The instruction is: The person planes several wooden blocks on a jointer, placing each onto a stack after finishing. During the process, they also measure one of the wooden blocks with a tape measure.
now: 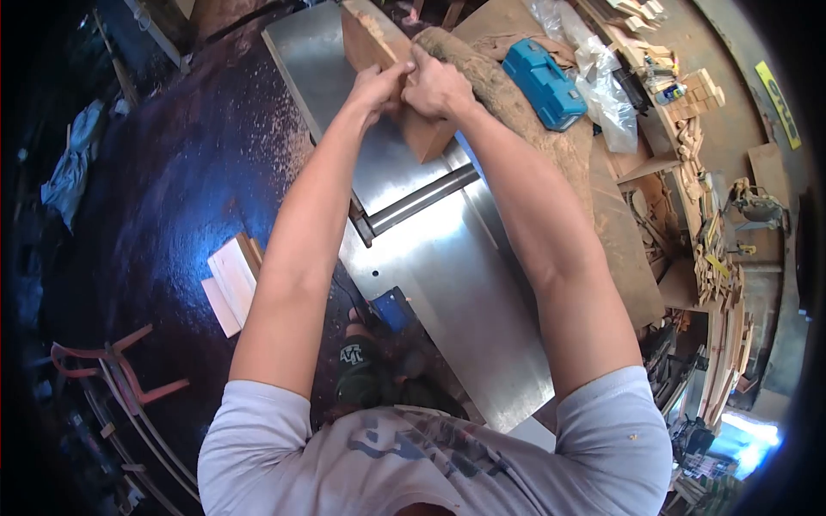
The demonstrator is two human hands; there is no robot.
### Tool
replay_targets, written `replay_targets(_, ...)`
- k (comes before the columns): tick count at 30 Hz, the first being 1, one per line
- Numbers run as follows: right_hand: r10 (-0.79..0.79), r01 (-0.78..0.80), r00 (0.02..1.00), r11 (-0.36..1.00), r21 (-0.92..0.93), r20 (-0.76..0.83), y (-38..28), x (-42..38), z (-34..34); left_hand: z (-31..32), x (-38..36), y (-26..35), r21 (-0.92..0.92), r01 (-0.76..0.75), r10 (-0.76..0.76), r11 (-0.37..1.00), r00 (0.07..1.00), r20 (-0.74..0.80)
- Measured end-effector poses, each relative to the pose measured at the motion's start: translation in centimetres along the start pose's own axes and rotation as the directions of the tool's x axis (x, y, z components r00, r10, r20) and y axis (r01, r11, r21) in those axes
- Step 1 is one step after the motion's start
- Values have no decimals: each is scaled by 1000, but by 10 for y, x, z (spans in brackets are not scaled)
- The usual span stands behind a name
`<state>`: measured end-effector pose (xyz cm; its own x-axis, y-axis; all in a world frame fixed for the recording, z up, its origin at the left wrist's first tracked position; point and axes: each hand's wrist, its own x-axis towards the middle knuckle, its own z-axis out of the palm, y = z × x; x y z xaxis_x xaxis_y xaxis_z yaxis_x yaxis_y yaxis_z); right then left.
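Both arms reach forward over a metal machine table (465, 292). A wooden board (428, 138) stands on edge on the table's far part, beyond the dark cutter slot (422, 202). My left hand (379, 90) is closed on the board's top edge. Right beside it, my right hand (434, 84) also grips the board, with its fingers bent over the upper edge. The two hands nearly touch. The board's lower face and the fingertips behind it are partly hidden.
To the right lie a teal case (545, 84), clear plastic (607, 95) and a dusty brown cloth (546, 159). Shelves of wood scraps (688, 155) line the far right. Pale boards (231, 279) and a red frame (129, 370) are at the left.
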<state>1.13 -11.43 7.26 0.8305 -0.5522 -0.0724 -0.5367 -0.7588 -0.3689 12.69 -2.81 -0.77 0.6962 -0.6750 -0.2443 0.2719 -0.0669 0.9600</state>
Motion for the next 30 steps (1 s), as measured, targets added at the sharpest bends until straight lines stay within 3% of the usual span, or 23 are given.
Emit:
replay_targets(2,-14,14,1000,1000,3,19,13,-11,-1,4,-20,12,52,33,-36,998,997,63)
replay_targets(4,-27,31,998,998,58,-62,23,-74,-23,13,-74,15,57,43,-52,997,986,155)
replay_targets(6,-97,118,989,970,213,-107,59,-158,-52,27,-177,5,100,-184,174,978,980,101)
replay_targets(7,-84,123,991,890,439,-109,71,-204,-70,25,-219,-5,-32,-201,204,979,962,180)
replay_targets(8,-23,72,996,762,643,-84,91,-248,-78,24,-262,-21,-162,-192,230,968,937,263)
replay_targets(10,85,-64,996,435,898,30,138,-340,-82,31,-336,-57,-342,-122,193,932,964,182)
replay_targets(12,93,-135,987,77,988,127,182,-431,-63,63,-404,-67,-264,-148,189,953,972,138)
replay_targets(13,56,-134,989,-107,985,140,206,-469,-47,82,-436,-66,-252,-117,175,961,959,222)
replay_targets(15,121,-64,983,-475,878,137,204,-533,-16,117,-493,-56,-220,-64,172,973,840,515)
replay_targets(16,79,-52,990,-546,836,113,194,-554,-9,137,-513,-60,-247,-103,232,964,780,581)
replay_targets(17,42,-42,995,-617,786,86,183,-572,0,151,-532,-49,-190,-304,355,933,710,608)
replay_targets(19,8,-13,1000,-710,704,27,187,-600,12,167,-552,-53,-182,-281,331,942,710,622)
replay_targets(21,125,-10,987,-584,812,102,226,-624,23,172,-565,-60,-173,-275,321,946,707,630)
replay_targets(23,249,-6,960,-448,894,131,231,-630,3,168,-568,-75,-122,-163,203,979,744,636)
replay_targets(25,239,-45,969,-60,997,58,244,-633,-34,155,-565,-90,-26,-124,112,992,765,634)
replay_targets(26,216,-46,976,145,988,14,247,-628,-46,157,-559,-106,2,-112,93,994,839,536)
replay_targets(28,225,-60,973,487,871,-58,231,-619,-61,165,-555,-130,40,-64,49,997,951,306)
replay_targets(30,154,-54,983,768,638,-102,217,-604,-69,192,-538,-131,24,-77,66,997,951,301)
